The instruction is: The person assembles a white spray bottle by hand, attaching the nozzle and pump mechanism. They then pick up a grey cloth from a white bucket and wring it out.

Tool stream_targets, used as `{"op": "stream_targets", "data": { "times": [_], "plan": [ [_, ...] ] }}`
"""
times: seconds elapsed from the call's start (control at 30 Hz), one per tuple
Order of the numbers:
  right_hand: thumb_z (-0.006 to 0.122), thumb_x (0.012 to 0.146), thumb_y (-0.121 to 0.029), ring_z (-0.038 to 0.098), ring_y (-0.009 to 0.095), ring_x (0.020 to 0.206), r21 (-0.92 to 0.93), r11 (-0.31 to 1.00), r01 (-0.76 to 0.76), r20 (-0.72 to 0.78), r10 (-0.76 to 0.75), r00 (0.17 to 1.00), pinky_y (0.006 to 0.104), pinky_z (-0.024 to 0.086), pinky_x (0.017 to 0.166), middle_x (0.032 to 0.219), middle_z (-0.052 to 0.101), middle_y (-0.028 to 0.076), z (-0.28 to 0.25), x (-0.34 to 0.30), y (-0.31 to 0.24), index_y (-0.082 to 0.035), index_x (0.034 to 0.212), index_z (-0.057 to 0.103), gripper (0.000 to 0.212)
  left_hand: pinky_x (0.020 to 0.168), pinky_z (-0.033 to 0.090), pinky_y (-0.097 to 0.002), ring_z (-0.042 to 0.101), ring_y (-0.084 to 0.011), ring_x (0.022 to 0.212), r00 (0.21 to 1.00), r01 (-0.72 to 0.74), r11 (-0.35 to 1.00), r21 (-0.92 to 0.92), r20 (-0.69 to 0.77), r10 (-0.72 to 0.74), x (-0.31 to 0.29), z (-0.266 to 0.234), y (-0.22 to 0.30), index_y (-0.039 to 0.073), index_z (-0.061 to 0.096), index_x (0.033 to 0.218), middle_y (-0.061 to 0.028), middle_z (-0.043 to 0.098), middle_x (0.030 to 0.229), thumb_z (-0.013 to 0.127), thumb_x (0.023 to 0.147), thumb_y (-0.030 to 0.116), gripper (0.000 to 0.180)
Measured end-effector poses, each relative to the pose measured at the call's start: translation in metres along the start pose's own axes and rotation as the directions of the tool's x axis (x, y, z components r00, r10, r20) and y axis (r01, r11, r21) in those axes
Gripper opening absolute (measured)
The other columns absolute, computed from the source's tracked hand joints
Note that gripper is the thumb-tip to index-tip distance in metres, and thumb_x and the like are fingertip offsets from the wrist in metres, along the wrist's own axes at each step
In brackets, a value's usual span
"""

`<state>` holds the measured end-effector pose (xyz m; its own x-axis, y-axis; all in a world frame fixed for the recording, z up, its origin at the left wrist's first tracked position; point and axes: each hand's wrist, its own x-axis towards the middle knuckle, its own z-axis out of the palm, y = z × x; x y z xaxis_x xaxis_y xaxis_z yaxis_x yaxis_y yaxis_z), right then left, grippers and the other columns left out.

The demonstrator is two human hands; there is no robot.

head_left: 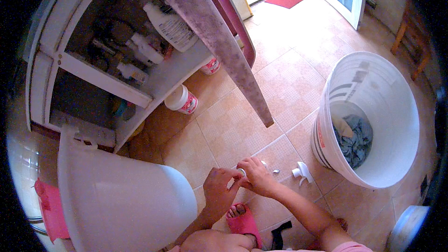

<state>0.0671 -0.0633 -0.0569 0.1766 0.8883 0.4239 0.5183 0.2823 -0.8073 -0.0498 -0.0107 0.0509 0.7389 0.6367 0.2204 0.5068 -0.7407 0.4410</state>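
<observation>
My right hand is wrapped around a small white container, whose round mouth shows between my hands. Most of its body is hidden by the fingers. My left hand meets it from the other side, thumb and forefinger closed at the mouth. Just right of my right hand, a white spray trigger head lies on the tiled floor. Between them sits a tiny pale piece, too small to name.
At right stands a tall white bucket with dark cloth inside. A large white tub fills the lower left. Bottles crowd an open cabinet, with a small tub beside it. A pink slipper is below my hands.
</observation>
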Motion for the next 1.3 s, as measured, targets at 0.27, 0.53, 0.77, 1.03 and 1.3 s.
{"op": "stream_targets", "data": {
  "times": [0.27,0.53,0.77,1.03,1.3],
  "plan": [
    [0.072,0.064,-0.016,0.046,0.033,0.1,0.009,1.0,0.001,0.034,-0.001,0.999,0.0429,0.038,0.087,0.103,0.05,0.014,-0.005,-0.001,-0.001,-0.006,0.106,0.047,0.05,0.067,0.043,-0.037,0.054,-0.0262,0.074,0.995,-0.084,0.992,0.098,0.063,0.078,0.008,0.0,0.001,0.012,0.062,0.078,-0.0045,0.059,0.075,0.067,0.074,0.018,0.009],
    [0.069,0.067,-0.015,0.047,0.035,0.097,-0.01,1.0,0.026,0.0,-0.026,1.0,0.0422,0.04,0.083,0.102,0.05,0.015,-0.006,-0.004,-0.003,-0.003,0.108,0.045,0.049,0.067,0.043,-0.0388,0.053,-0.0289,0.074,0.958,-0.248,0.969,-0.002,0.149,0.246,0.012,0.009,-0.015,0.009,0.055,0.08,-0.0077,0.058,0.078,0.063,0.076,0.013,0.009],
    [0.069,0.068,-0.016,0.047,0.034,0.097,0.001,0.999,0.04,0.018,-0.04,0.999,0.0417,0.04,0.085,0.101,0.05,0.015,-0.005,-0.005,-0.001,-0.003,0.109,0.045,0.048,0.067,0.043,-0.0385,0.053,-0.0283,0.073,0.915,-0.356,0.925,-0.134,0.152,0.375,0.012,0.01,-0.03,0.009,0.054,0.081,-0.0072,0.056,0.079,0.064,0.074,0.011,0.013],
    [0.068,0.071,-0.017,0.046,0.034,0.099,0.013,0.999,0.034,0.081,-0.035,0.996,0.0417,0.039,0.086,0.102,0.049,0.014,-0.006,-0.001,-0.005,-0.005,0.107,0.045,0.045,0.068,0.043,-0.0375,0.052,-0.0269,0.077,0.926,-0.365,0.931,-0.018,0.094,0.365,-0.004,0.011,-0.037,0.012,0.055,0.088,-0.0057,0.056,0.084,0.066,0.074,0.013,0.018],
    [0.07,0.07,-0.019,0.047,0.035,0.097,0.022,0.999,0.036,0.029,-0.037,0.999,0.0427,0.039,0.084,0.102,0.05,0.014,-0.003,-0.003,0.004,-0.005,0.106,0.045,0.046,0.071,0.042,-0.0379,0.052,-0.0258,0.079,0.96,-0.278,0.961,0.013,-0.043,0.278,-0.002,0.008,-0.021,0.013,0.059,0.091,-0.0053,0.056,0.085,0.071,0.07,0.016,0.024]
  ]
}}
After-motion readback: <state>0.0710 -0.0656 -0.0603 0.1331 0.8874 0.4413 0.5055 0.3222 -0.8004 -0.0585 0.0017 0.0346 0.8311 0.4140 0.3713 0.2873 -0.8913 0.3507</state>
